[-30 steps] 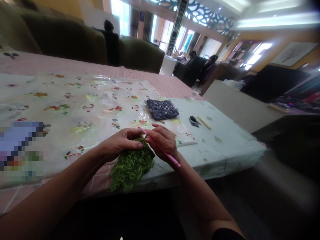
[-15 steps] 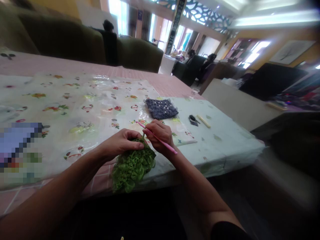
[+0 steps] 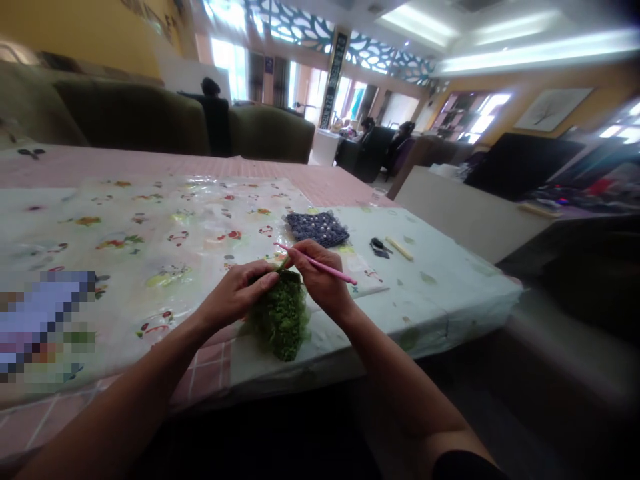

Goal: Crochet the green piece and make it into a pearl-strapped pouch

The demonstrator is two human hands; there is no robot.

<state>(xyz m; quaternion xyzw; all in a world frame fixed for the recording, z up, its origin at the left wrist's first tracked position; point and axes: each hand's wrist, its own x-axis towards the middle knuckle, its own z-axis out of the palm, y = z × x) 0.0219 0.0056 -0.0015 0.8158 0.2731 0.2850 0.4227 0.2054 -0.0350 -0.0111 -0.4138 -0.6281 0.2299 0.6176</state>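
Observation:
A green crocheted piece hangs over the near table edge, its top pinched in the fingers of my left hand. My right hand is closed around a pink crochet hook, which slants with its tip pointing up and left. A green strand runs between the two hands at the top of the piece; the exact stitch is too blurred to make out. Just beyond my right hand lies a dark blue-grey crocheted piece dotted with white beads.
Small black scissors and a pale yellow stick lie to the right on the table. A blurred-out flat object is at the left. Chairs stand behind the table, and people sit farther back.
The green piece has turned, so its ruffled side faces less toward me and a narrower face shows. The hook has tilted flatter. The camera view has shifted and levelled slightly.

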